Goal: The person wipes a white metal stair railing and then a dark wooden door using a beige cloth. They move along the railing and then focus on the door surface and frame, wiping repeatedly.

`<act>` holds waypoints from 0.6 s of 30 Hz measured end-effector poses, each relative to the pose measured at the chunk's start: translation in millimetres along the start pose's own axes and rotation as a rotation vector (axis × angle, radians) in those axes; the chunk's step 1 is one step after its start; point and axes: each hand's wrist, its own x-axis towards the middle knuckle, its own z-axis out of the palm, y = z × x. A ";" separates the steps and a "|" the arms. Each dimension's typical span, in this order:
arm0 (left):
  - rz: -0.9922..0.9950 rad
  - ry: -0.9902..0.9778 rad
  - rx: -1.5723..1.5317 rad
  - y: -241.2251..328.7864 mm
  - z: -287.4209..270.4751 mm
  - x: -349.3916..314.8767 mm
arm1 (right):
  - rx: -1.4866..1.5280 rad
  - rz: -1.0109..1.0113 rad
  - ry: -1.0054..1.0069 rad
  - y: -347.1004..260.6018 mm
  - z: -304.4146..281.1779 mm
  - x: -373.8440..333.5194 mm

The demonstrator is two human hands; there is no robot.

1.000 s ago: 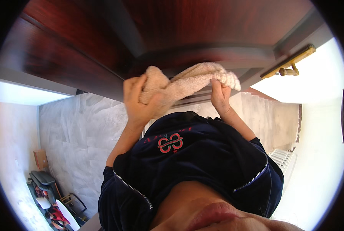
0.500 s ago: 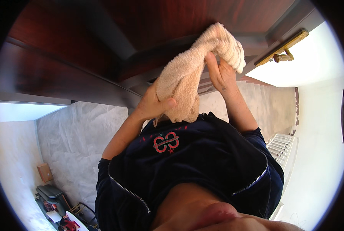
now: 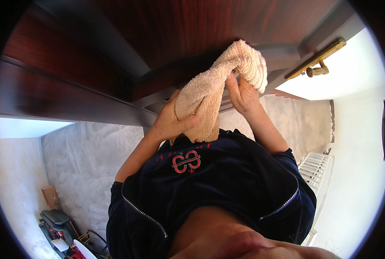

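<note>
A cream, fluffy cloth point(image 3: 203, 99) hangs bunched between my two hands in front of a dark reddish-brown wooden door point(image 3: 192, 21). My left hand point(image 3: 170, 121) grips its lower left part, thumb lying across the front. My right hand point(image 3: 244, 95) has its fingers under the upper right end, with the thumb against the fabric; most of these fingers are hidden by the cloth. That upper end lies against the door's panel moulding, or very close to it.
A brass lever handle point(image 3: 317, 70) on a long plate is at the door's right edge. Grey floor point(image 3: 89, 159) spreads below. A white slatted rack point(image 3: 314, 170) stands at the right wall. At lower left are a cardboard box point(image 3: 50, 196) and a dark chair point(image 3: 56, 217).
Both hands and the cloth have moved slightly down toward me, the right hand and the cloth's upper end most. The grip of both hands looks the same.
</note>
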 end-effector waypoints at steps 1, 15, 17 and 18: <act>-0.017 -0.001 -0.022 2.0 -0.1 -1.1 | -0.062 -0.023 -0.005 -1.3 -3.4 7.8; 0.007 0.094 0.474 14.3 -13.4 -13.9 | 0.120 0.414 -0.136 8.3 -19.8 -37.5; 0.020 0.077 0.526 15.5 -12.2 -13.5 | 0.113 0.292 -0.071 21.6 -22.9 -50.6; 0.037 0.077 0.558 15.5 -10.4 -12.0 | 0.167 0.352 -0.055 26.4 -23.0 -56.8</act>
